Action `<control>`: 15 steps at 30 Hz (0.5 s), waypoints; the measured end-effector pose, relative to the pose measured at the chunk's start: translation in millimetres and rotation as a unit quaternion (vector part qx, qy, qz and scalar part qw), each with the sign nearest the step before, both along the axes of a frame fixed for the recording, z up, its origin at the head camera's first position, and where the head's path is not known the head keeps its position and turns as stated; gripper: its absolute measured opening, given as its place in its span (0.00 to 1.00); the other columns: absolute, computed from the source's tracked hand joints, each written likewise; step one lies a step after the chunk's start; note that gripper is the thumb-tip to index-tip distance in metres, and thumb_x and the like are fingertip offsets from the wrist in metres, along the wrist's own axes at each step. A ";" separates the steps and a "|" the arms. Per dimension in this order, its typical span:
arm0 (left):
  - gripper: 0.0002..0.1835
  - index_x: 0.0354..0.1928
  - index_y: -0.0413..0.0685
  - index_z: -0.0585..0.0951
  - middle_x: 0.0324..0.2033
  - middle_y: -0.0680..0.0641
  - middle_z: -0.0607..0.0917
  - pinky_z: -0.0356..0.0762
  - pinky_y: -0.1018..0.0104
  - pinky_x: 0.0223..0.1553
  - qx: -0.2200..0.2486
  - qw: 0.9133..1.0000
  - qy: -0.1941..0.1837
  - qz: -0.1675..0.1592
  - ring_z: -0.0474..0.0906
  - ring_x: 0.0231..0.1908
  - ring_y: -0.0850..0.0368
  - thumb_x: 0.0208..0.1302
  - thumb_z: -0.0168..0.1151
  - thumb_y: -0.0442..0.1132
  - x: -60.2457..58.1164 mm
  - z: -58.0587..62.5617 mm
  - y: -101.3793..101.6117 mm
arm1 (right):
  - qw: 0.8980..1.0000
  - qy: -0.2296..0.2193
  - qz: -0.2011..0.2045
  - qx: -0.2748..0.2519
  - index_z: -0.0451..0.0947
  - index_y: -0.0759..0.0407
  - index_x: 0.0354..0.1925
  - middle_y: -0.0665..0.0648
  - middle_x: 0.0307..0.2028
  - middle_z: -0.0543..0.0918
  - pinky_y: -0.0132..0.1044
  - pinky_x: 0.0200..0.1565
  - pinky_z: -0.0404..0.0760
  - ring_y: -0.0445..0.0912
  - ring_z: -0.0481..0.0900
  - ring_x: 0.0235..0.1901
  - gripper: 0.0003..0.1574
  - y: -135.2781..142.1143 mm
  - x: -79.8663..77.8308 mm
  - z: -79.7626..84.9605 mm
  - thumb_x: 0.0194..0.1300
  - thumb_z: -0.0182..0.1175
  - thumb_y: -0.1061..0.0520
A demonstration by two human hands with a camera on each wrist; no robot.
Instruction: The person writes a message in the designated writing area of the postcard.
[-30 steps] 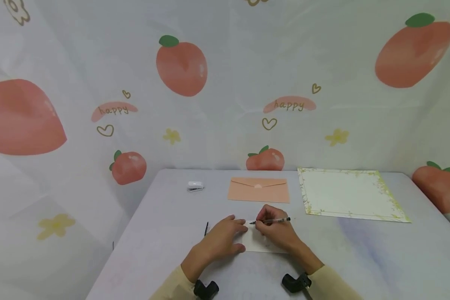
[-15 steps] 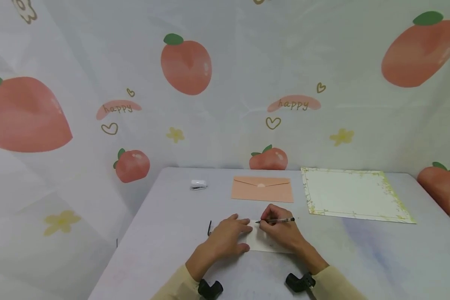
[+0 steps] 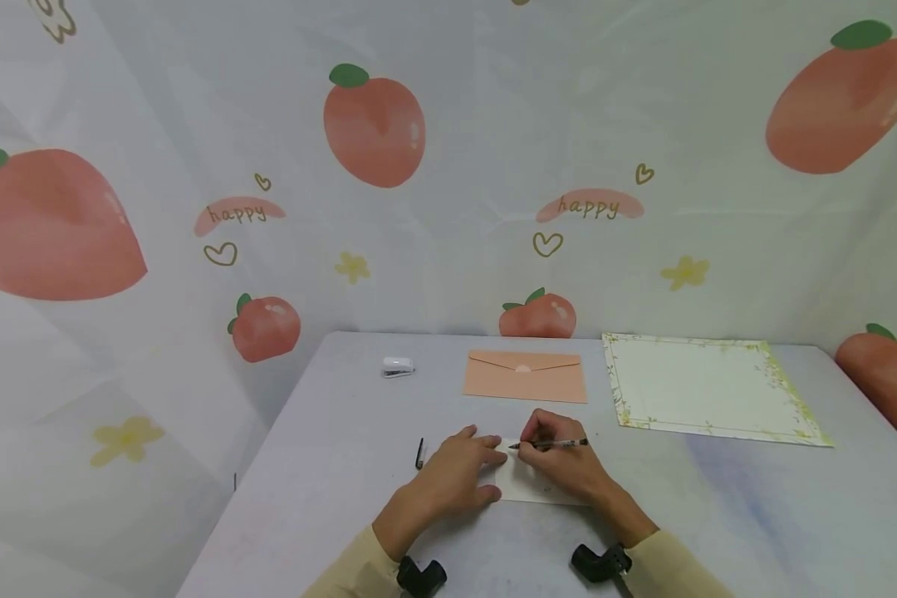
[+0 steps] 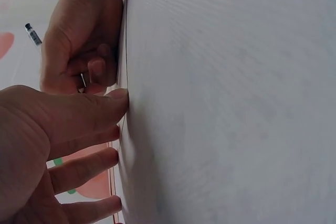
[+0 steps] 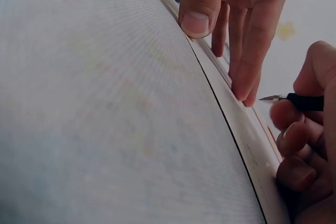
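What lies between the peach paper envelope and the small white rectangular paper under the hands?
In the head view, part of the right hand, gripping a slim black-tipped pen, shows between them; beside it, pale tabletop lies bare.

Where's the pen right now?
In the head view, the pen is right of centre, in the right hand, its tip near the left hand and the far edge of the white paper.

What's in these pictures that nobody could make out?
Marks on the white card: too small to read in the head view, blurred in the right wrist view.
Card's right end: behind the right hand, head view.
Inside the envelope: hidden by its folded-down flap, head view.
Lower-right peach print: cut off by the head view's edge.
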State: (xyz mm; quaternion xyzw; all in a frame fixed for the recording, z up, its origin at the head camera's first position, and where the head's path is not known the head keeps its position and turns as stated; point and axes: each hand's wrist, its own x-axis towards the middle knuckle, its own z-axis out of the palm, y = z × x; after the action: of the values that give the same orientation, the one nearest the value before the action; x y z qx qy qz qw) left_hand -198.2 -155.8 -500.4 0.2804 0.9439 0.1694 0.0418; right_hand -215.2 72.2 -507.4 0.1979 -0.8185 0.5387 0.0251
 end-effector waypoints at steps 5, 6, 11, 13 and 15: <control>0.24 0.62 0.55 0.91 0.69 0.48 0.86 0.78 0.35 0.71 0.003 1.000 0.006 -0.004 0.78 0.71 0.30 0.64 0.81 0.48 3.0 8.1 2.1 | 1.000 0.028 0.001 0.013 0.80 0.46 0.31 0.42 0.27 0.84 0.31 0.32 0.77 0.38 0.77 0.28 0.16 1.4 -0.2 -2.2 0.60 0.70 0.68; 0.24 0.62 0.54 0.91 0.68 0.47 0.86 0.78 0.35 0.71 0.000 1.000 0.006 -0.006 0.79 0.71 0.31 0.64 0.81 0.47 3.6 10.6 2.9 | 0.999 0.032 0.002 0.014 0.80 0.45 0.31 0.42 0.27 0.84 0.31 0.32 0.77 0.38 0.77 0.28 0.17 1.5 -0.3 -2.8 0.60 0.70 0.68; 0.24 0.61 0.57 0.91 0.68 0.48 0.87 0.78 0.34 0.71 0.010 1.000 0.011 -0.005 0.79 0.71 0.31 0.63 0.82 0.47 -1.5 -5.4 0.4 | 0.999 0.048 0.006 0.019 0.80 0.44 0.30 0.40 0.26 0.83 0.31 0.32 0.77 0.37 0.77 0.28 0.18 1.0 -0.9 -5.1 0.60 0.70 0.68; 0.24 0.61 0.59 0.91 0.68 0.50 0.87 0.78 0.34 0.71 0.017 1.000 0.014 -0.004 0.79 0.72 0.32 0.62 0.82 0.48 -3.7 -12.7 -1.3 | 0.998 0.052 0.008 0.022 0.79 0.44 0.30 0.40 0.26 0.83 0.30 0.32 0.77 0.37 0.78 0.28 0.18 0.5 -1.0 -5.6 0.59 0.71 0.68; 0.24 0.61 0.56 0.91 0.68 0.48 0.86 0.76 0.33 0.72 0.022 1.000 0.002 0.000 0.78 0.72 0.30 0.62 0.82 0.46 0.9 -1.0 0.7 | 0.998 0.054 0.010 0.023 0.79 0.44 0.31 0.40 0.26 0.83 0.30 0.32 0.77 0.37 0.78 0.28 0.18 -0.1 -0.7 -5.4 0.60 0.71 0.68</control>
State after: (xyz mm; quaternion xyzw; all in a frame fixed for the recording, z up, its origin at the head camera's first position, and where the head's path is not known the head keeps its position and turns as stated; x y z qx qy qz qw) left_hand -197.3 -155.1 -501.4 0.2813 0.9401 0.1895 0.0332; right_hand -215.9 72.1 -512.8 0.2356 -0.8259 0.5089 0.0589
